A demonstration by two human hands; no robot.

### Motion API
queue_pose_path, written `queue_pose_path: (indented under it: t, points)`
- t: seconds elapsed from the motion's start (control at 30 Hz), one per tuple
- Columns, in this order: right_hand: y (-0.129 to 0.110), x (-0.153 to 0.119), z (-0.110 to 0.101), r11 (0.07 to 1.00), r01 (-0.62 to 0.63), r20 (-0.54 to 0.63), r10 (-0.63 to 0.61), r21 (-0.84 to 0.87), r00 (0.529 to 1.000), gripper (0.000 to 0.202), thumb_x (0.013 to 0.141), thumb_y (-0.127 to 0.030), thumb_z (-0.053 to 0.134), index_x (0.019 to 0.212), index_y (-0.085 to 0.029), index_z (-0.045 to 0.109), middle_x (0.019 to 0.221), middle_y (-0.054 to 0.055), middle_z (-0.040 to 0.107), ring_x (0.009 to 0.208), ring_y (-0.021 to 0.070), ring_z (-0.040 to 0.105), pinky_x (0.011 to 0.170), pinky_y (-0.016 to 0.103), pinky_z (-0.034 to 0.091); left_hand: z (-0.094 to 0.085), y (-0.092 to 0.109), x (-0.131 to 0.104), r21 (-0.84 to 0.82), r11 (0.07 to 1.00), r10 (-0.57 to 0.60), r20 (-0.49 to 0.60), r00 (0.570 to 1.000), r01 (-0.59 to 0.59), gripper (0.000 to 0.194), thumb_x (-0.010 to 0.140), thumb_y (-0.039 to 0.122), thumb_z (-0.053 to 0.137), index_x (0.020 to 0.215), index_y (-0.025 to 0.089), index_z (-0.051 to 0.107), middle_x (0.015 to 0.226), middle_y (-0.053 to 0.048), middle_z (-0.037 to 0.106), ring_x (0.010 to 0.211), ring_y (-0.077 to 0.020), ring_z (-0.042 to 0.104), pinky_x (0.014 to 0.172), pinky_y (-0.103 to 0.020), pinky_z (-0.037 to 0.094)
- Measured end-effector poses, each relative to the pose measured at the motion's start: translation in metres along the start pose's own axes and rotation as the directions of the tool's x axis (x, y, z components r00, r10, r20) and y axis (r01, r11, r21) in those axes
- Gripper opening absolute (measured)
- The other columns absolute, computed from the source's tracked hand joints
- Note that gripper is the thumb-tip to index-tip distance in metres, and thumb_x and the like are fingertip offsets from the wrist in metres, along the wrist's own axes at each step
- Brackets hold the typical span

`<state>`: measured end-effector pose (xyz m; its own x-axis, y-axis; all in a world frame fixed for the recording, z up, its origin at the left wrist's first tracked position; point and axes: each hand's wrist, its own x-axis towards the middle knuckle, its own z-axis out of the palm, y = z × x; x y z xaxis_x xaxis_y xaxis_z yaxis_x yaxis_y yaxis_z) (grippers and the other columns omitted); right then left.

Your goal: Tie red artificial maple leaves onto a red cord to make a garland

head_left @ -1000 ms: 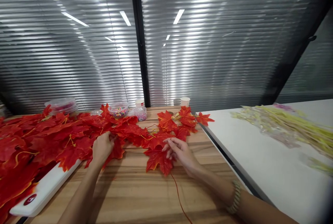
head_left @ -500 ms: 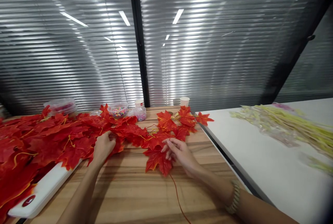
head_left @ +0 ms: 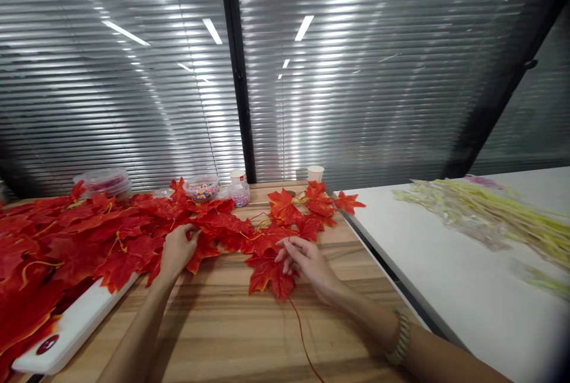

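Note:
My left hand pinches a red artificial maple leaf by its edge or stem, at the right side of a large pile of leaves. My right hand has thumb and forefinger pressed together over another red maple leaf that lies on the wooden table. What those fingertips grip is too small to make out. From below this leaf a thin reddish-brown cord runs towards the near table edge. More leaves lie joined in a strand beyond my right hand.
A white bar-shaped object lies partly under the pile. Tubs of beads, a bag of beads and paper cups stand at the back. On the white table at right are yellow stems in plastic.
My left hand has drawn slightly up, and the leaf in it has turned and shifted right, away from the pile. My right hand has barely moved.

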<state>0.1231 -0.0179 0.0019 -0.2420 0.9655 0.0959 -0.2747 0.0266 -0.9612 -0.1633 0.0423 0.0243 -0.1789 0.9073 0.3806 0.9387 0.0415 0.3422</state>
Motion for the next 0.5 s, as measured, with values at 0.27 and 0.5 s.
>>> queue_pose_path:
  t: [0.27,0.5]
  points:
    - [0.0010,-0.0003,-0.0014,1.000,0.005,0.015,-0.005,-0.002,1.000,0.035,0.075,-0.049,0.055,0.085,-0.015,0.054,0.073,0.003,0.062,0.049,0.0081,0.052,0.046,0.019,0.036,-0.0058,0.0036,-0.0018,0.004,0.998,-0.066,-0.014,0.998,0.067,0.030,0.074,0.045,0.047,0.075,0.020,0.063,0.077,-0.005,0.068,0.074,-0.0216,0.061,0.057,-0.024,0.040]
    - [0.0021,0.0004,-0.0018,1.000,0.007,0.017,-0.007,0.003,1.000,0.035,0.074,-0.049,0.055,0.085,-0.015,0.054,0.072,0.003,0.062,0.049,0.0082,0.052,0.046,0.019,0.036,-0.0062,0.0029,0.0000,-0.060,0.986,-0.162,-0.146,0.976,0.154,0.036,0.081,0.040,0.034,0.094,0.018,0.060,0.087,-0.010,0.067,0.084,-0.0249,0.061,0.066,-0.028,0.044]
